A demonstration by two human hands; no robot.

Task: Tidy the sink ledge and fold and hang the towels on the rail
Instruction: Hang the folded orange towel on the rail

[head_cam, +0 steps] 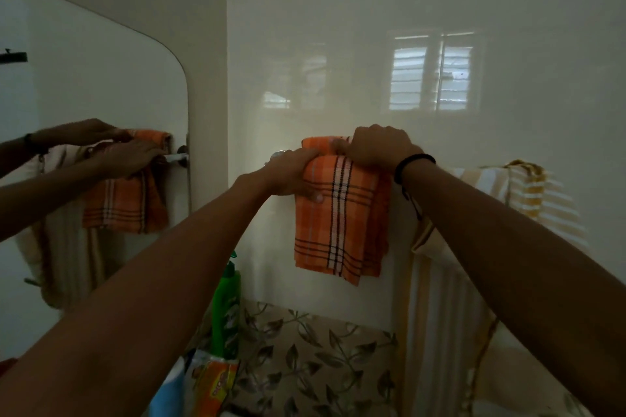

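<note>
Nearest, bottom left: crinkled orange plastic packet (pixel 216 382) against a pale blue container (pixel 166 396), contents of either impossible to tell. Just behind, upright, tall green plastic bottle (pixel 225 311) with a darker green top, opaque, fill level not visible.

Largest overall: glossy cream tiled wall (pixel 338 27) carrying the blurred reflection of a louvred window (pixel 430 73). Along its lower part, band of tiles printed with brown leaf vines (pixel 305 349). On the adjoining wall at the left, large frameless mirror with a rounded corner (pixel 84 71), repeating both arms, the rail end and the hanging cloths.

Next in size: pale cream and yellow striped towel (pixel 528 193) draped toward the right end of the rail, long cream folds dropping beneath it behind the right forearm.

Then the folded orange checked cotton towel with black and white lines (pixel 333 213), hung over the chrome towel rail near its left end; round wall mount (pixel 278 155) just showing beside the knuckles, bar itself hidden under cloth and arms.

Left hand (pixel 294 176) closed on the left top edge of the orange towel, thumb pressed flat against the front face. Right hand (pixel 379 147) curled down over the fold at the top right, fingers clamped on the fabric where it crosses the rail. Thin black band (pixel 415 162) around the right wrist.
</note>
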